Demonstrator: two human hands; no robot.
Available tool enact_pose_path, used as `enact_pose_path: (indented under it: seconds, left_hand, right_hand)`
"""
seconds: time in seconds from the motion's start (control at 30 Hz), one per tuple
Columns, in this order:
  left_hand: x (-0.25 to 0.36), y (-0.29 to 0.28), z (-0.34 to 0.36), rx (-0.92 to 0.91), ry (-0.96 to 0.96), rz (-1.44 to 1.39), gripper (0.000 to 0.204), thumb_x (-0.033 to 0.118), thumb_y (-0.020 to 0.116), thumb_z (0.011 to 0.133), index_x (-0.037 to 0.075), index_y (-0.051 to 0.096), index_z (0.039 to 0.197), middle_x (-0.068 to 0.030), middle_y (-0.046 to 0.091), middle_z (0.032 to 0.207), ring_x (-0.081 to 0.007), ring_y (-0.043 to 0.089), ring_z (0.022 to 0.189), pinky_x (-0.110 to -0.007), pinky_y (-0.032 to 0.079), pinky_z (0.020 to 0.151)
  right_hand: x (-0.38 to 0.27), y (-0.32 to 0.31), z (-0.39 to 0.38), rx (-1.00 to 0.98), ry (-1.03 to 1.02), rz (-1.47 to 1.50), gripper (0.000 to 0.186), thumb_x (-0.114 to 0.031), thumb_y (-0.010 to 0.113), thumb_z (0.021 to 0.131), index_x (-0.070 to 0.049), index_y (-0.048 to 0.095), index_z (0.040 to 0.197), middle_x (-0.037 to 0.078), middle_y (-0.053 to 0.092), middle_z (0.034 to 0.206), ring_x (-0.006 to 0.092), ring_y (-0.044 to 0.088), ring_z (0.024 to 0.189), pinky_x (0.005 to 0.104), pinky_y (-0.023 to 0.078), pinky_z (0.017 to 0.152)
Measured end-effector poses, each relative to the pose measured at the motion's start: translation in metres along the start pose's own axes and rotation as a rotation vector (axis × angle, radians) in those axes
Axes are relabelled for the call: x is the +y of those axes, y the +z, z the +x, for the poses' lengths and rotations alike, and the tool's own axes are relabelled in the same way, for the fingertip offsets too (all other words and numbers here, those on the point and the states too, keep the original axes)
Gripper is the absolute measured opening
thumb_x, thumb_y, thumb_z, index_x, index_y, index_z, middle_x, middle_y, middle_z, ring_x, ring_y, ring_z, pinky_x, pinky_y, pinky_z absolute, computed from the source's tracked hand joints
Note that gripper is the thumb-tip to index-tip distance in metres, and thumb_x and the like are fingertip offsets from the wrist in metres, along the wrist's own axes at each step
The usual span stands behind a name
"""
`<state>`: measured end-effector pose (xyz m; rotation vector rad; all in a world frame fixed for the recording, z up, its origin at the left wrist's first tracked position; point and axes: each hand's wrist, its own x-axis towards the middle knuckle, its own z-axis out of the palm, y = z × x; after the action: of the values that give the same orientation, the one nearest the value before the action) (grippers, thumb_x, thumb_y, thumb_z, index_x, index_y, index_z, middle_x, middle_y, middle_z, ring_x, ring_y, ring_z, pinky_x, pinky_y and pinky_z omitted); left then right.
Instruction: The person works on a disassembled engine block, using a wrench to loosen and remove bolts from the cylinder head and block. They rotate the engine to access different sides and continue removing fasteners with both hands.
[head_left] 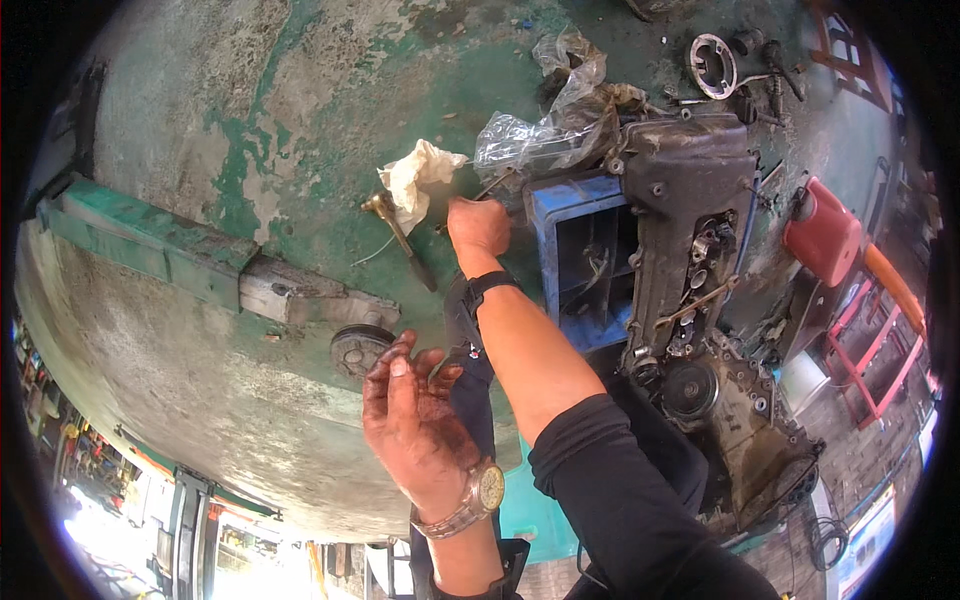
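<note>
Hammer [407,243] beside cream cloth [422,175], clear plastic [512,142], blue crate [576,198], engine [685,170], green beam [150,235]

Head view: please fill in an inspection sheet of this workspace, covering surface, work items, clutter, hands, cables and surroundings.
Surface: green floor, paint worn and patchy.
Work items: grimy engine assembly, apparently resting on a blue crate; hammer-like tool on the floor.
Clutter: pale cloth, clear plastic sheeting and metal ring.
Hands: left hand stained, fingers half curled, no held thing seen; right hand closed, grip on the thin rod beside it unclear.
Cables: black coil, lower right.
Surroundings: green steel arm, left; red plastic seat, right.
</note>
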<state>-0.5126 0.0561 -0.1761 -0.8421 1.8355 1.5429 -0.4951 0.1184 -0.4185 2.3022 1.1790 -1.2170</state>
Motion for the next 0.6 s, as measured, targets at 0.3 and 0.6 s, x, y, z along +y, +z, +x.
enact_pose_path:
  seconds: [0.3,0.6]
  left_hand:
    - [-0.007,-0.008,0.005,0.035,0.011,0.007,0.022,0.015,0.061,0.090,0.002,0.059,0.108,-0.0129,0.065,0.108,-0.0231,0.063,0.091,-0.037,0.050,0.076]
    - [-0.027,-0.006,0.000,-0.195,-0.015,0.101,0.025,0.016,0.063,0.092,-0.005,0.058,0.104,-0.0129,0.063,0.099,-0.0193,0.064,0.079,-0.030,0.055,0.066]
  right_hand:
    - [0.048,0.007,0.005,-0.169,-0.234,0.225,0.024,-0.020,0.061,0.074,0.003,0.063,0.073,0.013,0.065,0.064,0.0218,0.063,0.054,0.0330,0.048,0.056]
    - [0.095,-0.151,-0.070,-0.742,-0.211,0.570,0.009,-0.002,0.058,0.080,0.004,0.057,0.087,0.010,0.064,0.077,0.0185,0.064,0.059,0.0305,0.054,0.058]
